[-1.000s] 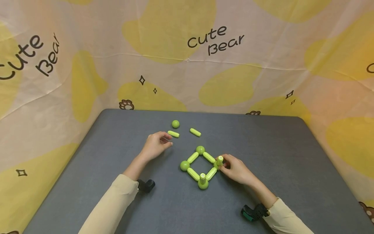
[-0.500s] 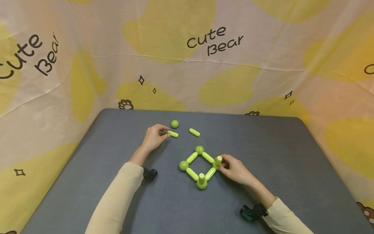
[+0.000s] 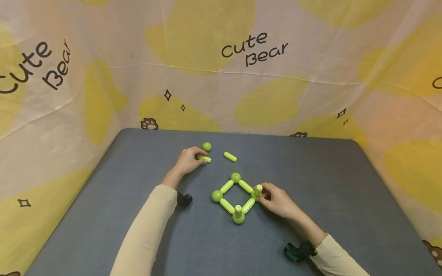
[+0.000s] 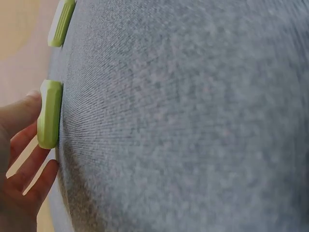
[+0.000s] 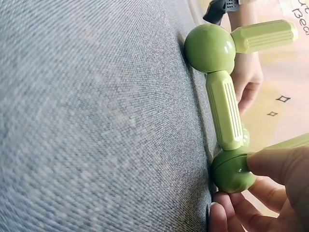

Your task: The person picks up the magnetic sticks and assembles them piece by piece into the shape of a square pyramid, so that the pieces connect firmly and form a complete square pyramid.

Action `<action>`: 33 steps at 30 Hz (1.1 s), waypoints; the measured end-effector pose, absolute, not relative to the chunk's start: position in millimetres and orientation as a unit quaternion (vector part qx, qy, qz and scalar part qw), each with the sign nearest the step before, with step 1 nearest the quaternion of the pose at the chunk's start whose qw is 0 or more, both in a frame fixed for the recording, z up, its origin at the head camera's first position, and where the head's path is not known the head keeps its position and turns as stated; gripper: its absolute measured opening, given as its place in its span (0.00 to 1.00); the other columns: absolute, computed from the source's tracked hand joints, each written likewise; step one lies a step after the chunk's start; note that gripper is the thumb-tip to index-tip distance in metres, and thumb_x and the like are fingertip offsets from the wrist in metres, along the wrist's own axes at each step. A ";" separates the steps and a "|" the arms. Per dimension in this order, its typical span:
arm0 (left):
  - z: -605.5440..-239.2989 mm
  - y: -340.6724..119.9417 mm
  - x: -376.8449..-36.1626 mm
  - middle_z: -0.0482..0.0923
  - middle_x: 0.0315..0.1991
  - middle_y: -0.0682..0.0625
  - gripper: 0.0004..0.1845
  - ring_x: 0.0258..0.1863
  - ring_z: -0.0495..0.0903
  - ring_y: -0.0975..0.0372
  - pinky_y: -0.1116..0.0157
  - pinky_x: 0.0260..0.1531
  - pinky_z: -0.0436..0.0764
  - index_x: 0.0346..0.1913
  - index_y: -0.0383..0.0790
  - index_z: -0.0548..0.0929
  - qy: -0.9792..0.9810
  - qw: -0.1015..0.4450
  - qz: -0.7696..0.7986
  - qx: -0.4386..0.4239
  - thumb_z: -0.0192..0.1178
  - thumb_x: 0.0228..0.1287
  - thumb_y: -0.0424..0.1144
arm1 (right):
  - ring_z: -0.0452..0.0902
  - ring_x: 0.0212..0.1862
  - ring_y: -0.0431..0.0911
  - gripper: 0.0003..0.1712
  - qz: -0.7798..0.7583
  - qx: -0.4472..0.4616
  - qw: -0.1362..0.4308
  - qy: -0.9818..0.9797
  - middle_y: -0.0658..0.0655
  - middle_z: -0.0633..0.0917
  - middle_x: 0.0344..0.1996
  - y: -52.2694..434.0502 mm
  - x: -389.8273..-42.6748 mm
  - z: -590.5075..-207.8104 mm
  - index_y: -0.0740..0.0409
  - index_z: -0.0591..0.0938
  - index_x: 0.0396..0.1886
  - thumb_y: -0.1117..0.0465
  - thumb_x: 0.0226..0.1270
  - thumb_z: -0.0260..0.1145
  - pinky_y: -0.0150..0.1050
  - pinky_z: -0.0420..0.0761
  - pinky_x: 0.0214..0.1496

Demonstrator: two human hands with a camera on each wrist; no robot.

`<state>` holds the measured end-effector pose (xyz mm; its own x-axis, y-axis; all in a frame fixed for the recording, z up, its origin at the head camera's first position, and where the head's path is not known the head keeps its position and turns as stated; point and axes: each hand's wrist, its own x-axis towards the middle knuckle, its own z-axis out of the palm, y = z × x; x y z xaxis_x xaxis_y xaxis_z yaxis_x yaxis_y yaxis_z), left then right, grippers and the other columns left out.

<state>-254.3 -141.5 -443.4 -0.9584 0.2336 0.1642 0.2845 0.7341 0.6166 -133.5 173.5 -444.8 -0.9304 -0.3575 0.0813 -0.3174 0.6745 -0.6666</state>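
My left hand [image 3: 188,160] is at a short light-green ribbed stick [image 3: 207,159] that lies on the table. In the left wrist view the thumb presses one side of that stick [image 4: 49,116], with the fingers around its other side. With thumb and fingers, my right hand [image 3: 280,202] holds the green ball [image 5: 231,173] at the right corner of a square frame of balls and sticks. The frame lies flat; one stick [image 3: 258,189] rises from the held ball and another [image 3: 238,210] from the near ball [image 3: 238,219].
Behind the left hand sits a loose green ball [image 3: 207,147]. To its right lies another loose stick [image 3: 230,156]. The frame's left ball [image 3: 217,196] and far ball [image 3: 236,177] carry no upright stick. A printed cloth [image 3: 193,50] hangs beyond the grey table [image 3: 103,214].
My left hand has moved forward and right to the loose stick and now has thumb and fingers about it. The right hand and the frame stay in place.
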 end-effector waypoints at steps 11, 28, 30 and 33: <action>-447.1 -136.7 -257.3 0.79 0.39 0.52 0.10 0.42 0.75 0.57 0.59 0.41 0.72 0.37 0.49 0.84 -0.944 0.020 -0.305 -0.127 0.65 0.48 0.39 | 0.72 0.32 0.37 0.16 -0.359 -0.184 0.020 0.915 0.47 0.77 0.32 174.1 -133.1 -446.1 0.48 0.77 0.42 0.64 0.52 0.62 0.30 0.72 0.32; -434.0 -131.6 -238.7 0.79 0.34 0.57 0.07 0.34 0.76 0.63 0.62 0.34 0.73 0.36 0.54 0.81 -0.945 0.019 -0.283 -0.164 0.61 0.52 0.44 | 0.72 0.32 0.38 0.15 -0.365 -0.186 0.024 0.912 0.47 0.77 0.33 173.6 -132.8 -444.1 0.50 0.77 0.42 0.64 0.52 0.62 0.32 0.73 0.32; -431.2 -130.7 -234.9 0.79 0.34 0.58 0.07 0.33 0.76 0.64 0.62 0.33 0.73 0.36 0.55 0.80 -0.944 0.021 -0.283 -0.168 0.61 0.52 0.45 | 0.72 0.32 0.38 0.15 -0.364 -0.186 0.025 0.912 0.47 0.77 0.33 173.6 -132.8 -444.4 0.50 0.77 0.42 0.64 0.52 0.62 0.32 0.73 0.32; -425.8 -128.1 -227.4 0.79 0.33 0.59 0.07 0.31 0.76 0.65 0.64 0.32 0.73 0.36 0.56 0.80 -0.941 0.024 -0.291 -0.172 0.61 0.52 0.45 | 0.72 0.32 0.38 0.15 -0.364 -0.185 0.026 0.913 0.47 0.77 0.33 173.6 -133.0 -444.7 0.49 0.77 0.42 0.65 0.52 0.62 0.31 0.72 0.32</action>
